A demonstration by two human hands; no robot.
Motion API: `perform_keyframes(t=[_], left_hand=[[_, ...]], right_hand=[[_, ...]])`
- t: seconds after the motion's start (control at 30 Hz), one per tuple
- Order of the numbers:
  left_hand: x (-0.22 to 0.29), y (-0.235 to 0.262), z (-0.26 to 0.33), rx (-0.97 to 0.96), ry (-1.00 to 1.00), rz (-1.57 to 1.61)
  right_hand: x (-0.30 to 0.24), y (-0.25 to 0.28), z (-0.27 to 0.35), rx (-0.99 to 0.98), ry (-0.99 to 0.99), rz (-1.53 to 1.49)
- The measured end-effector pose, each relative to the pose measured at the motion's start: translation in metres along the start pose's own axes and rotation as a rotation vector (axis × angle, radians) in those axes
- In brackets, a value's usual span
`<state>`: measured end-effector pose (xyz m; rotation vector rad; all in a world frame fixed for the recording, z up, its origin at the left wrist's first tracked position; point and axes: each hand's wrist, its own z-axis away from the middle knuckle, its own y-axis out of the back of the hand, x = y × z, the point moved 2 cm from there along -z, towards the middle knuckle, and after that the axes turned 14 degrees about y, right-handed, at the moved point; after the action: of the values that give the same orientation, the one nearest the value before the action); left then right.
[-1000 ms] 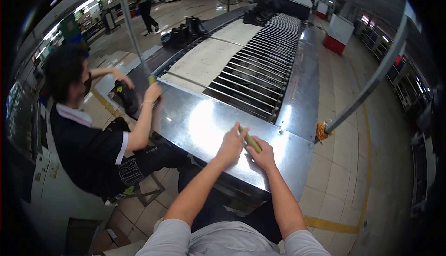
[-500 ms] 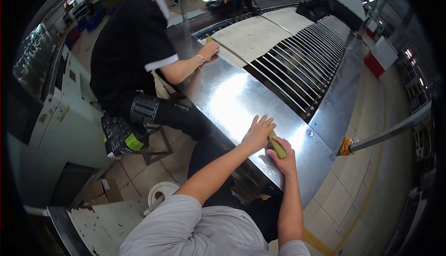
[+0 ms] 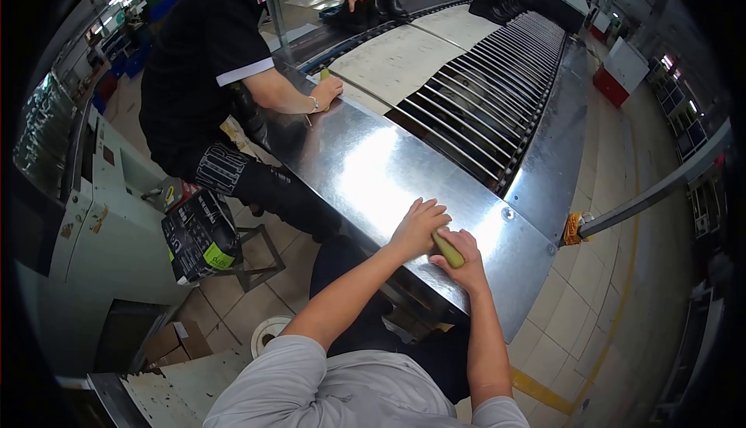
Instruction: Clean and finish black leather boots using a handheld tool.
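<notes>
The person's right hand (image 3: 460,261) rests on the near edge of a shiny metal worktop (image 3: 365,168), its fingers closed around a short yellow-green stick (image 3: 448,248) that lies slanted across the palm, one end poking out toward the left hand. The left hand (image 3: 418,226) lies flat and empty on the metal just beside it, fingers spread, the thumb side touching the stick's upper end. Both bare forearms reach up from the lower edge, out of grey short sleeves.

Beyond the hands, the worktop runs away up and to the left. Past it lies a bed of thin parallel metal rods (image 3: 489,78), and beside that a pale flat panel (image 3: 396,59). Black shoes (image 3: 373,5) sit on a dark belt at the far end.

At the left side of the worktop sits a co-worker in a black shirt (image 3: 202,55), one hand (image 3: 326,90) resting on the metal over a small yellow-green item, the other reaching to the shoes. A grey machine cabinet (image 3: 85,226) stands at the far left on a tiled floor (image 3: 575,327).
</notes>
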<state>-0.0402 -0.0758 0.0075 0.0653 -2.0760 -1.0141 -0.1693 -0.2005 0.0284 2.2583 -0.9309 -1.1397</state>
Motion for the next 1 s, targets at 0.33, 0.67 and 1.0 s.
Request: perform_keyframes(t=[0.33,0.67,1.0], left_hand=[[0.013,0.011,0.001,0.081,0.157,0.108],[0.041,0.023,-0.001,-0.159,-0.196,0.025],[-0.074,0.141,0.020,0.865,0.317,0.472]], right_hand=[[0.011,0.020,0.014,0.361,-0.394,-0.631],[0.030,0.025,0.024,0.765,-0.411,-0.891],[0.027,0.094,0.009,0.467,-0.832,-0.510]])
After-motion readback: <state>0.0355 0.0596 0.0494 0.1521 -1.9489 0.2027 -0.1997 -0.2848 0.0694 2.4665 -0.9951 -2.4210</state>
